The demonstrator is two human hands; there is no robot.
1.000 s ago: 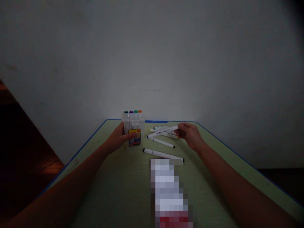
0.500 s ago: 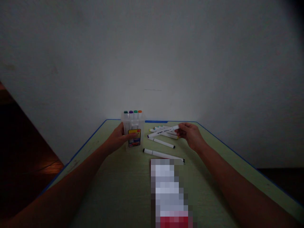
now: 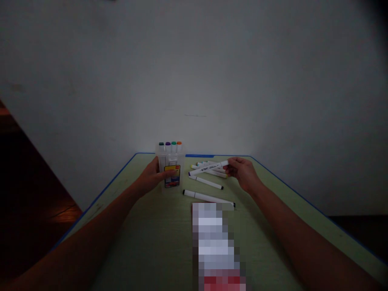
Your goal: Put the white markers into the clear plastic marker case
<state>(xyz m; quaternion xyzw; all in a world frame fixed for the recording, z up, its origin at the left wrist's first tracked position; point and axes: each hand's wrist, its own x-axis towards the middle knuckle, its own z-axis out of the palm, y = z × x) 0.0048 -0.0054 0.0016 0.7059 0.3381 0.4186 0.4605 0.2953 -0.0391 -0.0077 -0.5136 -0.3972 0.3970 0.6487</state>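
My left hand (image 3: 153, 176) is wrapped round a clear plastic marker case (image 3: 182, 161), thumb across its yellow and blue label (image 3: 171, 182). Several capped markers (image 3: 167, 146) stand upright in the case, showing dark green, purple, green and orange tops. To the right, my right hand (image 3: 242, 171) pinches one end of a white marker (image 3: 209, 167), which slants down to the left with its dark purple end lowest. Beneath and behind that marker lie several more white markers (image 3: 216, 173), one with yellow ends. Nearer me, two markers with black ends (image 3: 209, 182) (image 3: 206, 197) rest on the table.
The pale green table (image 3: 145, 238) has a blue edge and meets a grey wall (image 3: 194, 81) at the back. In front of the markers lies a pixelated white and red object (image 3: 214, 242). Dark floor (image 3: 30, 194) shows at the left.
Hardly anything differs. The view has shifted very slightly, and both hands keep the same hold on the case and the marker.
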